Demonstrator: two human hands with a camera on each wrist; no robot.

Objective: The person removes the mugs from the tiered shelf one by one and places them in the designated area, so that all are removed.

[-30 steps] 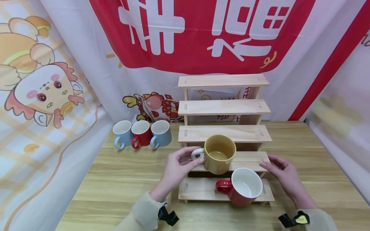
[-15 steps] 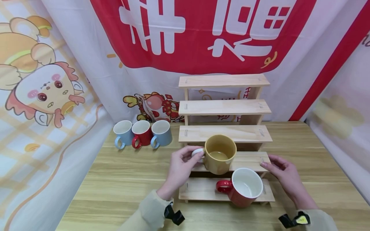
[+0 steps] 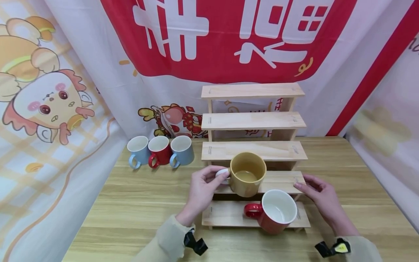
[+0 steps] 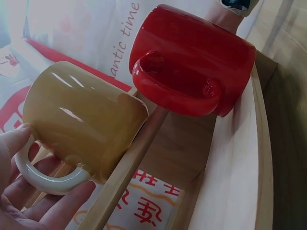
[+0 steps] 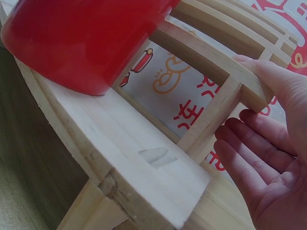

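Note:
A yellow mug (image 3: 247,174) with a white handle sits on the second step from the bottom of the wooden stepped shelf (image 3: 281,182). My left hand (image 3: 204,189) pinches its handle (image 4: 53,182), thumb on top and fingers around the far side. On the lowest step stands a red mug (image 3: 278,212), white inside, its handle turned left; neither hand touches it. My right hand (image 3: 324,200) grips the right end of the second step, thumb on the top face. In the right wrist view its fingers (image 5: 259,153) lie below that board's end.
At the table's back left, a light blue mug (image 3: 139,151), a smaller-looking red mug (image 3: 160,151) and another light blue mug (image 3: 182,151) stand in a row. Three higher steps rise behind the yellow mug, up to the top board (image 3: 252,90). Printed cloth (image 3: 108,91) hangs around the table.
My left thumb has moved up over the white handle, and the left wrist has shifted a little right. The yellow mug and the right hand stay in place.

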